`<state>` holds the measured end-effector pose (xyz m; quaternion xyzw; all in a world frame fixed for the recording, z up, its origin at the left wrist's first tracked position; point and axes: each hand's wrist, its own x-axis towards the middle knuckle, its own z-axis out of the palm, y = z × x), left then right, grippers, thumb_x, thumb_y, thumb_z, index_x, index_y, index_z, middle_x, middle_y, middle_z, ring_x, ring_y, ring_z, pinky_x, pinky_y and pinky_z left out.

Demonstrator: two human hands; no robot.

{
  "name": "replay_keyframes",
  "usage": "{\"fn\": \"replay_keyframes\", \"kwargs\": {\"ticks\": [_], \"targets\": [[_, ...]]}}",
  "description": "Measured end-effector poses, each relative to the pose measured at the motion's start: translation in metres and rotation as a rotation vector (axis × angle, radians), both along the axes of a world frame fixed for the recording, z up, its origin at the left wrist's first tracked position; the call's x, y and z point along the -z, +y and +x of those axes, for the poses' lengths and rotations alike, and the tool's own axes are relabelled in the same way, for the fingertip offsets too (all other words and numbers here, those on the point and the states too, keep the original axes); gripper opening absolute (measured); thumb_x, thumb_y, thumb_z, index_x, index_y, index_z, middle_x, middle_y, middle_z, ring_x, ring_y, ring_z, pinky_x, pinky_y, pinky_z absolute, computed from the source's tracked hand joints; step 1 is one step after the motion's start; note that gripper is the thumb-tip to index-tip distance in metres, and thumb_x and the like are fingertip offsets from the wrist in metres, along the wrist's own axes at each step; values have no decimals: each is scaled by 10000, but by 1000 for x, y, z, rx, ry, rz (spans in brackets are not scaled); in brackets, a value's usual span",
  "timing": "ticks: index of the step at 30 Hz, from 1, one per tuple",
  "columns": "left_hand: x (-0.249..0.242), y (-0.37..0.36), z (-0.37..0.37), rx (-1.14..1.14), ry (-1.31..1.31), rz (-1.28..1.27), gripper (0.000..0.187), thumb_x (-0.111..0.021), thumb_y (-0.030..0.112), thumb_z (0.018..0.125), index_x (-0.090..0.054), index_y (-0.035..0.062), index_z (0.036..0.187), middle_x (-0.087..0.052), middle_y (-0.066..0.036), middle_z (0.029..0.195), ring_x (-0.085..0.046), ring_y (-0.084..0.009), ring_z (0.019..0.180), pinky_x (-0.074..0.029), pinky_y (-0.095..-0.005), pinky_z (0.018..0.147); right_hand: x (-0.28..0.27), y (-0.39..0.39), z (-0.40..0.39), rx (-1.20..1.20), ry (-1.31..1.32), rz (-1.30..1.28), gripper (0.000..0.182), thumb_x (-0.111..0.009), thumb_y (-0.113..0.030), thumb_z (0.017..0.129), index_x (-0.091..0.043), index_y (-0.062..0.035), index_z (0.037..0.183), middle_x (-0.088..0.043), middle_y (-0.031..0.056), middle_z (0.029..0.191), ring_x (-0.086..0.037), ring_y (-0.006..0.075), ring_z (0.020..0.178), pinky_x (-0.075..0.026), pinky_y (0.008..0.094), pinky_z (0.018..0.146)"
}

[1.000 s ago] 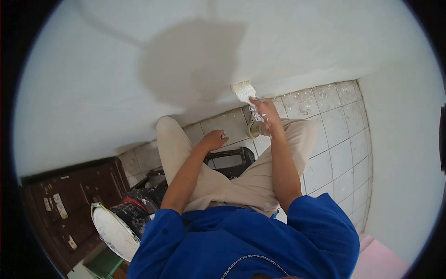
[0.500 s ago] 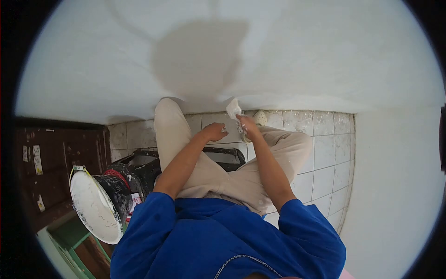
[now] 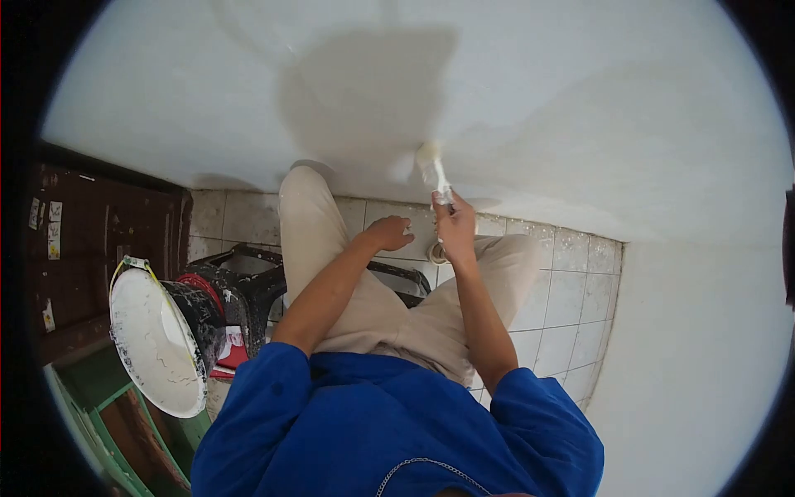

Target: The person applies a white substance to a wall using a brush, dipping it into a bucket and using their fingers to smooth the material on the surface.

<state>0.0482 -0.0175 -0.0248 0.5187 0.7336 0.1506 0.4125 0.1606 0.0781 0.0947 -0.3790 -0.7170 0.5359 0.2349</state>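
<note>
My right hand point(image 3: 455, 229) grips the handle of a paint-smeared brush point(image 3: 434, 172), whose pale bristles point up against the white wall point(image 3: 546, 108). My left hand point(image 3: 390, 234) hangs over my left knee's inner side, fingers loosely curled and apart, with nothing visible in it. A bucket point(image 3: 157, 344) with white paint inside and a wire handle stands tilted in view at the left, beside a black plastic stool point(image 3: 240, 290).
A dark brown door point(image 3: 108, 240) with stickers is at the left. Below it is a green frame point(image 3: 124, 431). Paint-spotted floor tiles point(image 3: 559, 298) run along the wall's foot. A red item point(image 3: 234, 358) lies by the bucket.
My right hand and the brush have moved up the wall, and the brush now points more upright. My left hand has stayed nearly in place. The view has shifted slightly.
</note>
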Motion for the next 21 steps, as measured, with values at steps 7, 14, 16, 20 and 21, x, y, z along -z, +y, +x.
{"fn": "replay_keyframes", "kwargs": {"ticks": [7,14,16,20,21], "targets": [[-2,9,-3,50,-10,-42,468,-551,385,857,-565,18,1149,-580,-215,1146,-547,-355,1088,-435,-441,924,-25,-19,-10,133,-25,292,256,-547,-177,899,-609,53,995,-555,168,636,-497,268,538,-397,341,538],[-4,-2,-1,8,-30,-47,467,-553,384,861,-561,17,1151,-574,-209,1158,-540,-349,1097,-428,-433,932,88,-5,-1,93,-148,339,228,-523,-168,906,-597,45,934,-552,232,643,-565,386,582,-419,406,533],[-4,-3,-4,2,-17,-46,464,-554,385,861,-563,21,1149,-578,-210,1150,-542,-351,1093,-429,-433,931,61,-12,5,70,-48,377,239,-512,-180,920,-596,43,935,-557,229,645,-560,388,575,-417,403,524],[-8,-6,-10,-23,3,-32,455,-554,387,862,-567,31,1145,-583,-213,1140,-544,-357,1087,-431,-434,926,25,-23,19,105,96,472,262,-493,-193,942,-578,53,970,-556,227,635,-557,389,569,-413,394,508],[-7,-4,-8,-17,-3,-34,457,-554,387,862,-567,28,1143,-583,-214,1141,-545,-358,1085,-431,-434,926,24,-21,19,141,96,411,259,-491,-183,939,-570,59,987,-557,235,639,-558,398,571,-414,407,508]]}}
